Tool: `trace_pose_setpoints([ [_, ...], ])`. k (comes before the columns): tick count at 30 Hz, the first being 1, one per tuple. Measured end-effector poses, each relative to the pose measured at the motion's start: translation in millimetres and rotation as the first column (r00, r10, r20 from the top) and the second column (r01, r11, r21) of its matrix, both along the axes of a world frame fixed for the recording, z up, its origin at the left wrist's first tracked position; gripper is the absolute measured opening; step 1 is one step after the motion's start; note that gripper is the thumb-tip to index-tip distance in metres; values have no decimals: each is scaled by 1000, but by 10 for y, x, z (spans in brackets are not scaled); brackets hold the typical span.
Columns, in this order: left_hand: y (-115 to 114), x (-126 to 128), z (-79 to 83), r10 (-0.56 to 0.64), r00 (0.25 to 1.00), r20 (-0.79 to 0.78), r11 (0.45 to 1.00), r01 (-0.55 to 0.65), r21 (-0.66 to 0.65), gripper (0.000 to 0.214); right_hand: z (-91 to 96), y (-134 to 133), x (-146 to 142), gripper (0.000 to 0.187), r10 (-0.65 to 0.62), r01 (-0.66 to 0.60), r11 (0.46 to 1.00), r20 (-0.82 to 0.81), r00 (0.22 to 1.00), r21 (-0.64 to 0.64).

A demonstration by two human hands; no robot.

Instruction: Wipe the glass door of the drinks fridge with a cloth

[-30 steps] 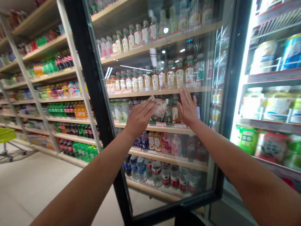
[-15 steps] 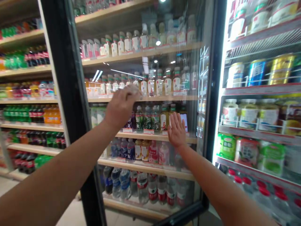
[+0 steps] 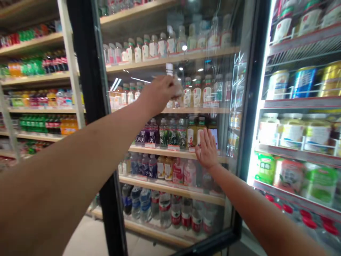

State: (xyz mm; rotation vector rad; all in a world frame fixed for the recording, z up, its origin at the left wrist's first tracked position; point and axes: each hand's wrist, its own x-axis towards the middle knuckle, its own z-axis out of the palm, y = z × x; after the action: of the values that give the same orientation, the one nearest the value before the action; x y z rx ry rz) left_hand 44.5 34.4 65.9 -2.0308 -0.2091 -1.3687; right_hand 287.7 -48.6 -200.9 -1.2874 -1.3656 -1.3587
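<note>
My left hand point(image 3: 161, 93) reaches across to the upper middle of a black-framed glass door point(image 3: 82, 89), which stands open. A pale, crumpled wad point(image 3: 178, 88), like a tissue or cloth, is bunched in its fingers at the glass. Motion blur hides the wad's exact kind. Lower and further right, my right hand point(image 3: 207, 148) lies flat on the pane, fingers stretched upward and nothing held in it. Light streaks and reflections show on the glass.
Through the pane, wooden shelves point(image 3: 170, 111) hold rows of bottled drinks. A lit cooler point(image 3: 298, 103) with cans and bottles stands at right. More drink shelves point(image 3: 39, 76) line the left. The door's lower frame bar point(image 3: 210, 243) crosses below my hands.
My left hand has swept right and slightly up over the glass with the crumpled wad. My right hand stays flat on the pane. The whole view has shifted a little.
</note>
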Motion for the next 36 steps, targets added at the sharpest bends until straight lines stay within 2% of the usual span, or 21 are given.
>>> trace_pose_setpoints([
  [1,-32,46,22,64,997,-51,998,-65,-26,34,-1,-1,-2,74,0,0,1000,1,1000,4],
  [3,-65,50,215,180,984,10,980,-178,-90,36,-5,0,-6,74,0,0,1000,-1,1000,8],
  [5,-53,-7,478,217,953,211,971,-188,-148,40,-11,3,-8,74,4,-4,1000,-5,1000,12],
  [7,-29,-25,606,203,926,319,974,-158,-163,40,-14,6,-9,74,9,-9,1000,-4,1000,13],
  [9,-44,46,486,182,949,256,978,-149,-144,38,-13,5,-9,75,11,-11,1000,-1,1000,12],
  [11,-128,170,186,160,984,73,985,-154,-82,36,-9,2,-10,74,7,-7,1000,2,1000,12],
  [12,-189,226,31,146,987,-73,989,-146,-1,38,-8,0,-11,74,4,-4,1000,1,1000,11],
  [14,-313,276,-162,130,963,-236,991,-116,73,37,-6,-3,-14,74,1,-1,1000,1,1000,7],
  [16,-388,225,-131,157,949,-273,986,-132,106,38,-8,-5,-17,74,3,-3,1000,-3,1000,6],
  [17,-398,174,-51,174,960,-219,982,-154,107,38,-9,-5,-17,75,3,-3,1000,-6,1000,5],
  [20,-351,52,173,200,976,86,978,-204,34,41,-13,-1,-17,75,-4,4,1000,-8,1000,3],
  [22,-320,84,116,195,973,127,980,-198,8,44,-14,1,-16,75,-13,13,1000,-9,1000,3],
  [24,-334,197,-105,173,984,-50,983,-169,78,44,-13,-1,-14,75,-13,13,1000,-12,1000,1],
  [26,-375,313,-329,173,934,-313,972,-112,206,43,-12,-5,-14,76,-10,10,1000,-13,1000,-3],
  [28,-400,350,-389,206,866,-456,956,-79,281,43,-11,-8,-13,75,-9,9,1000,-10,1000,-4],
  [29,-397,329,-341,212,871,-444,955,-87,285,42,-12,-9,-12,75,-10,10,1000,-8,1000,-2],
  [30,-383,285,-254,205,903,-378,958,-107,265,40,-13,-8,-10,75,-13,13,1000,-6,1000,2],
  [32,-333,161,-54,168,976,-141,974,-142,178,38,-16,-4,-7,74,-18,18,1000,-5,1000,8],
  [33,-305,104,10,151,988,-26,980,-146,132,38,-18,-2,-5,74,-19,19,1000,-5,1000,9],
  [34,-282,60,24,139,989,55,984,-144,102,39,-19,0,-4,74,-19,19,1000,-5,1000,9],
  [36,-265,26,-108,124,991,43,985,-129,119,40,-21,-1,-4,74,-15,15,1000,-6,1000,10],
])
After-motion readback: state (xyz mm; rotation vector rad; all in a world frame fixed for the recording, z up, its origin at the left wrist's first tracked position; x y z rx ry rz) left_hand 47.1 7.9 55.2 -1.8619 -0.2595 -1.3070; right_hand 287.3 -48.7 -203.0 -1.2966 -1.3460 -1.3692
